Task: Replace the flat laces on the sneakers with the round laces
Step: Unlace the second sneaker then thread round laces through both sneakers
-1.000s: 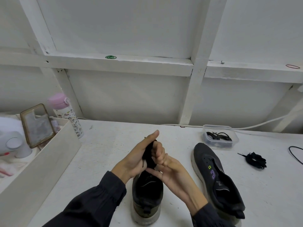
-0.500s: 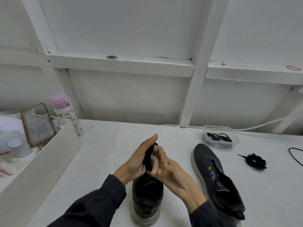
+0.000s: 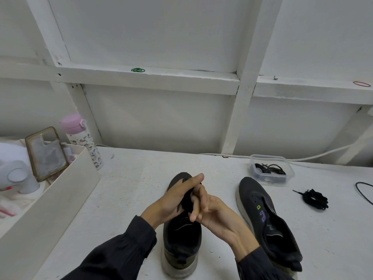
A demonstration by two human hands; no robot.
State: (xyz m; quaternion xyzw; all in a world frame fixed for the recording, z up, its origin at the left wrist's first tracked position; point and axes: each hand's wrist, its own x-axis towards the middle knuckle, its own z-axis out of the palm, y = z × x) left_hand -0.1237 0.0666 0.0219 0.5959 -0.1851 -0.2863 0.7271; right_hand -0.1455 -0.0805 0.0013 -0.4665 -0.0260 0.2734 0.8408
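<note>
Near sneaker point(image 3: 181, 241) stood upright on the bench point(image 3: 129, 199), heel toward the camera. Above its throat the left hand point(image 3: 168, 202) gripped a black strip point(image 3: 186, 200) (lace or tongue, undetermined). The right hand point(image 3: 216, 213) had its fingers against the strip, grip not determinable. Second sneaker point(image 3: 268, 221) lay to the right. Beyond it — a coiled lace bundle point(image 3: 315, 199) and a clear tub point(image 3: 270, 158) holding dark laces.

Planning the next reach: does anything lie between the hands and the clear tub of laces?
Only the toe of the unlaced sneaker, lying low in front of the tub; a reach could likely pass over it. The left hand and right hand both hold a black lace bundle.
</note>
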